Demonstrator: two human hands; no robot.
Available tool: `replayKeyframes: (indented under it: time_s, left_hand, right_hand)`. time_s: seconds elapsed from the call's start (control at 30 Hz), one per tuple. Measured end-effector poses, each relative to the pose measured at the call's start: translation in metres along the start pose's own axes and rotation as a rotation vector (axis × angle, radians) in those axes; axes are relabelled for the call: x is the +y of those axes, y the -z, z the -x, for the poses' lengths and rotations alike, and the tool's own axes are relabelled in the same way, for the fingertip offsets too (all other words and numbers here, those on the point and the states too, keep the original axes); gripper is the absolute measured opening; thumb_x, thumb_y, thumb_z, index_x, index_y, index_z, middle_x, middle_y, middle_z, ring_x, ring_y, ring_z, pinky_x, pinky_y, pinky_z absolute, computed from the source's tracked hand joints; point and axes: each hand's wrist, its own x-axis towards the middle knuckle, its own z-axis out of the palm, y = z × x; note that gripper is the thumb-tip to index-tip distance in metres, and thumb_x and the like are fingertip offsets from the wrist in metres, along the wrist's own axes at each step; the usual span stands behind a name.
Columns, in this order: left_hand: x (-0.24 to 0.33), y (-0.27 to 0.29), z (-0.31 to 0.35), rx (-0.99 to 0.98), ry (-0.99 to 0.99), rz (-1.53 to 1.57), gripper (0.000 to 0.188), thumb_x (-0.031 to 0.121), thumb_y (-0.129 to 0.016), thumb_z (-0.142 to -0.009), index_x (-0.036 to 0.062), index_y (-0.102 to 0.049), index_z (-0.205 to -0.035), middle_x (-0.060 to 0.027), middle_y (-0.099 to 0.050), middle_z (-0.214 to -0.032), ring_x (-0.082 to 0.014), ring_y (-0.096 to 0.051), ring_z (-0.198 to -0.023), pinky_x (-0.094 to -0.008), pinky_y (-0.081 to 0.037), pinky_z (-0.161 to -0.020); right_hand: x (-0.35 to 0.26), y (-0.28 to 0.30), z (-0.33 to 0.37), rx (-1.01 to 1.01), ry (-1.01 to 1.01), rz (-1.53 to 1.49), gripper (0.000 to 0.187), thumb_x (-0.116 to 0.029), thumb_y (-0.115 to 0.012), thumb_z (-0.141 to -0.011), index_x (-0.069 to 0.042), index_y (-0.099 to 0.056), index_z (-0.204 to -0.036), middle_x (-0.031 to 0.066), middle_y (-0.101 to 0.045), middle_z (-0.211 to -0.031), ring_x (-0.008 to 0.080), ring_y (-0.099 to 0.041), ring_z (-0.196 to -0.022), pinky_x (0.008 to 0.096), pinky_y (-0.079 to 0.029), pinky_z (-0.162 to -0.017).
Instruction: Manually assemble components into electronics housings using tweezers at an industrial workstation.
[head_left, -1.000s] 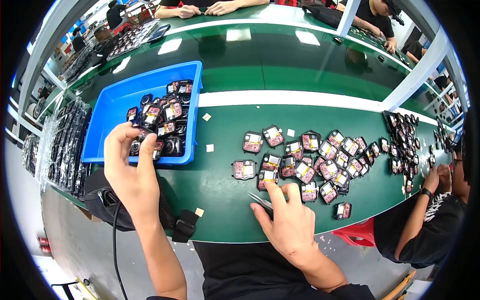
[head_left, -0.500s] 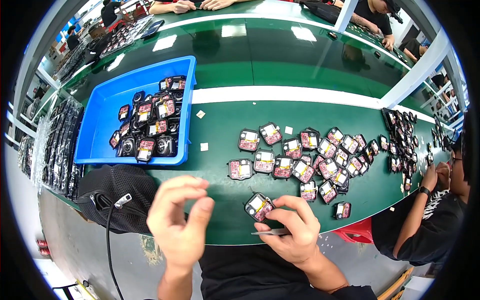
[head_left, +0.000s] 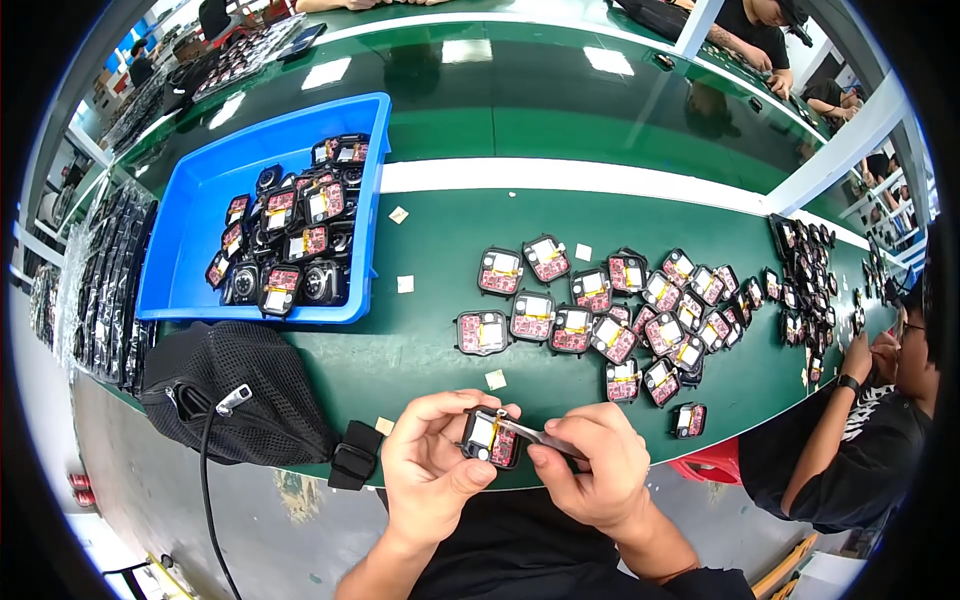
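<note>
Right of blue bin [head_left: 190, 215]: 1 open watch casing [head_left: 487, 438]; left hand [head_left: 430, 470], fingers curled round its edges, likely for steadiness. 1 tweezers [head_left: 548, 438]; right hand [head_left: 602, 465], fingers pinched on it.

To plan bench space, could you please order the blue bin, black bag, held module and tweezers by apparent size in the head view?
Largest to smallest:
1. Bin
2. Bag
3. Module and tweezers, unranked: the tweezers look longer but thinner, and the right hand hides part of them.
</note>
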Motion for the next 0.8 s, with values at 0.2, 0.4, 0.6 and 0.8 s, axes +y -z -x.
replayKeyframes:
  time_s: [0.2, 0.4, 0.6, 0.8]
  left_hand:
    - [-0.0059, 0.005, 0.0018, 0.025, 0.009, 0.049, 0.073, 0.029, -0.091, -0.079, -0.0058, -0.054, -0.132, -0.0179, -0.064, -0.12, -0.0328, -0.068, -0.111, -0.0451, -0.055, -0.101]
    - [-0.006, 0.0066, -0.0015, 0.024, 0.005, -0.005, 0.077, 0.031, -0.092, -0.076, -0.0073, -0.057, -0.132, -0.0169, -0.059, -0.127, -0.0326, -0.067, -0.112, -0.0436, -0.056, -0.101]
    - [-0.0065, 0.0074, -0.0014, 0.006, -0.013, -0.03, 0.075, 0.033, -0.093, -0.075, -0.0083, -0.059, -0.128, -0.0176, -0.054, -0.133, -0.0314, -0.067, -0.111, -0.044, -0.057, -0.101]
    - [-0.0083, 0.0076, -0.0011, -0.004, -0.028, -0.014, 0.073, 0.033, -0.092, -0.076, -0.0076, -0.06, -0.128, -0.0178, -0.054, -0.132, -0.0308, -0.068, -0.11, -0.0442, -0.057, -0.1]
  right_hand:
    - [-0.0007, -0.002, -0.0022, -0.047, 0.063, 0.09, 0.029, -0.008, -0.086, -0.075, -0.004, -0.072, -0.1, 0.0067, -0.064, -0.086, 0.0175, -0.063, -0.056, 0.0298, -0.051, -0.046]
    - [-0.0024, -0.0022, -0.0023, -0.05, 0.053, 0.17, 0.03, -0.003, -0.086, -0.07, -0.003, -0.073, -0.096, 0.0072, -0.064, -0.082, 0.0185, -0.063, -0.058, 0.0297, -0.05, -0.048]
    - [0.0013, -0.0006, -0.0013, -0.043, 0.135, 0.174, 0.029, -0.001, -0.085, -0.072, 0.0, -0.075, -0.1, 0.0063, -0.064, -0.083, 0.0157, -0.061, -0.055, 0.0282, -0.049, -0.046]
    - [0.0044, 0.0015, -0.0014, -0.041, 0.038, 0.011, 0.024, -0.002, -0.084, -0.075, -0.002, -0.075, -0.097, 0.0062, -0.066, -0.083, 0.0163, -0.063, -0.056, 0.0286, -0.05, -0.046]
